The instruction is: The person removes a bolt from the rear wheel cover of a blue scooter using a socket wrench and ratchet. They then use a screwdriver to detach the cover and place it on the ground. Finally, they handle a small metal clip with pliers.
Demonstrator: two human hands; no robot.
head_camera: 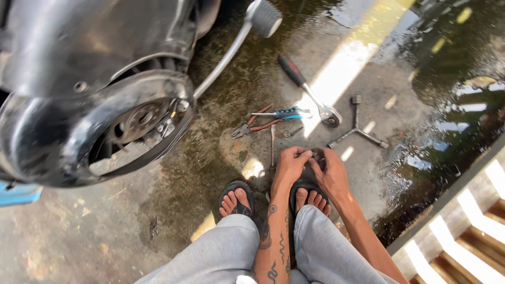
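Note:
My left hand [291, 167] and my right hand [330, 171] meet just above my right foot, fingertips pinched together on a small dark part [313, 153] that I cannot make out. Right in front of the hands lie pliers with red handles [253, 125], a blue-handled tool [281, 113], a thin metal rod [272, 144] and a small metal piece [286, 133]. A ratchet wrench [309, 90] with a black and red handle lies further out, and a three-way socket wrench [356, 129] lies to the right.
A scooter's open engine side [134, 126] with exposed round parts fills the upper left; its kick lever [231, 50] juts toward the tools. The concrete floor is wet and oily. A raised ledge with slats [463, 210] runs along the right. My feet wear black sandals [235, 197].

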